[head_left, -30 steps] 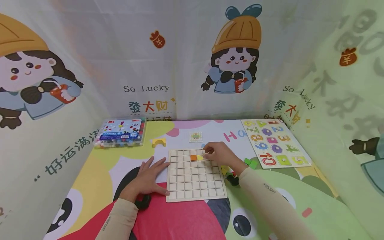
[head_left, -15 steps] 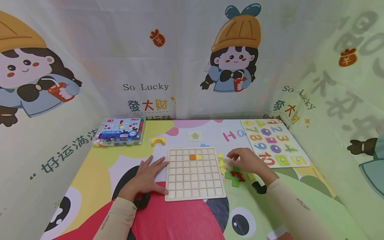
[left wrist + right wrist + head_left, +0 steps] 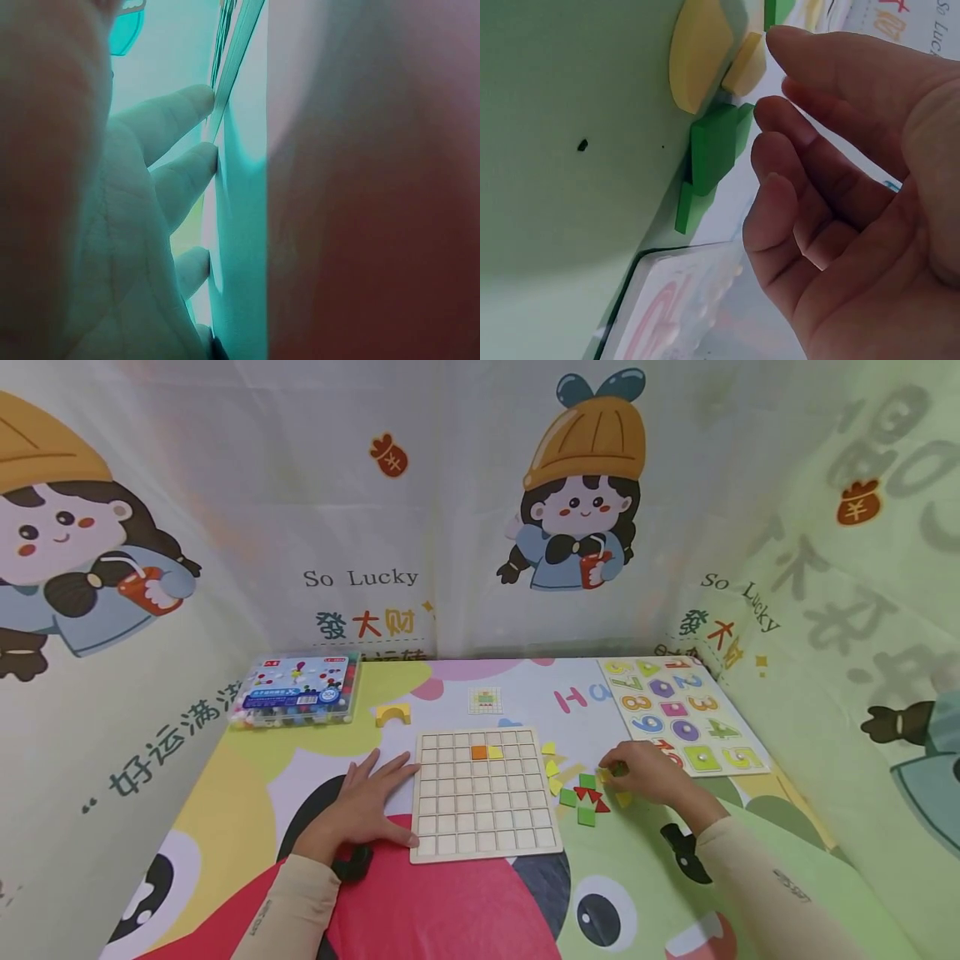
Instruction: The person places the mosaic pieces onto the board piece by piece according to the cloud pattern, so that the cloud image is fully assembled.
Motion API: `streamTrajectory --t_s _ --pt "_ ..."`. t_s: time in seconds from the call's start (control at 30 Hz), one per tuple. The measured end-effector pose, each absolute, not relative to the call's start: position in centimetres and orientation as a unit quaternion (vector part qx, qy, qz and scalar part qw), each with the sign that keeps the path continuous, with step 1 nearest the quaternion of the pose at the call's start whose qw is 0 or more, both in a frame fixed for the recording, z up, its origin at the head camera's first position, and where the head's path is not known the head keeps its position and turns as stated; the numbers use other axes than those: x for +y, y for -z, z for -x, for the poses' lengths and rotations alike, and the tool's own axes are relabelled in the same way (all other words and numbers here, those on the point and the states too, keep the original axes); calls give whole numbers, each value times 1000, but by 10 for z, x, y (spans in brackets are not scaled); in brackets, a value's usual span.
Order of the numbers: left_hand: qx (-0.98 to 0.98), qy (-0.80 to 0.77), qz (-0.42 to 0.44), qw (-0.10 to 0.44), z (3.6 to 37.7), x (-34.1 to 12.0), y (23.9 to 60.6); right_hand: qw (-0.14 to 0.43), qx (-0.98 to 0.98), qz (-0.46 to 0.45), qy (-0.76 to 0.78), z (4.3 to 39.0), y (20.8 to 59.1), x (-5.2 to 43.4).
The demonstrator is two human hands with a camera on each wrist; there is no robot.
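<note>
A wooden grid board (image 3: 480, 793) lies on the table, with an orange square tile (image 3: 479, 752) and a pale yellow tile (image 3: 495, 752) side by side in an upper row. My left hand (image 3: 358, 810) rests at the board's left edge, fingers spread, thumb at the lower corner. Right of the board, my right hand (image 3: 651, 774) is low over loose tiles, its fingertips beside a small yellow tile (image 3: 746, 64). In the right wrist view its fingers are loosely bent, with no tile seen between them. Nearby lie green squares (image 3: 587, 816), red triangles (image 3: 592, 795) and yellow tiles (image 3: 551, 768).
A small pattern card (image 3: 485, 700) lies behind the board. A yellow arch block (image 3: 393, 715) and a clear box of coloured parts (image 3: 296, 691) stand back left. A number puzzle board (image 3: 682, 714) lies back right. Printed curtains (image 3: 465, 510) enclose the table.
My right hand has moved from the board's top row rightward and down to the loose tiles, uncovering the pale yellow tile. My left hand stays at the board's edge.
</note>
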State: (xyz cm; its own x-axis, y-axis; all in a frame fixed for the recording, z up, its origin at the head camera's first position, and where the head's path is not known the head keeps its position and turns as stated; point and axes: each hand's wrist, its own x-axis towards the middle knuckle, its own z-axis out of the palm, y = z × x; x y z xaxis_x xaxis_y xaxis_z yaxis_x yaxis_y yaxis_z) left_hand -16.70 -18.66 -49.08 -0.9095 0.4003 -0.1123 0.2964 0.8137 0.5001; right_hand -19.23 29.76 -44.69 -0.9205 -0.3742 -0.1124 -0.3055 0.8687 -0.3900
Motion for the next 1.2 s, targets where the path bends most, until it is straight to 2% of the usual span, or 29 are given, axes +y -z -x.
streamTrajectory --t_s 0.77,1.2 --pt "947 -243 -178 109 166 -186 491 105 966 158 177 192 454 295" --pt "947 -245 -178 110 165 -186 490 64 969 190 142 192 460 293"
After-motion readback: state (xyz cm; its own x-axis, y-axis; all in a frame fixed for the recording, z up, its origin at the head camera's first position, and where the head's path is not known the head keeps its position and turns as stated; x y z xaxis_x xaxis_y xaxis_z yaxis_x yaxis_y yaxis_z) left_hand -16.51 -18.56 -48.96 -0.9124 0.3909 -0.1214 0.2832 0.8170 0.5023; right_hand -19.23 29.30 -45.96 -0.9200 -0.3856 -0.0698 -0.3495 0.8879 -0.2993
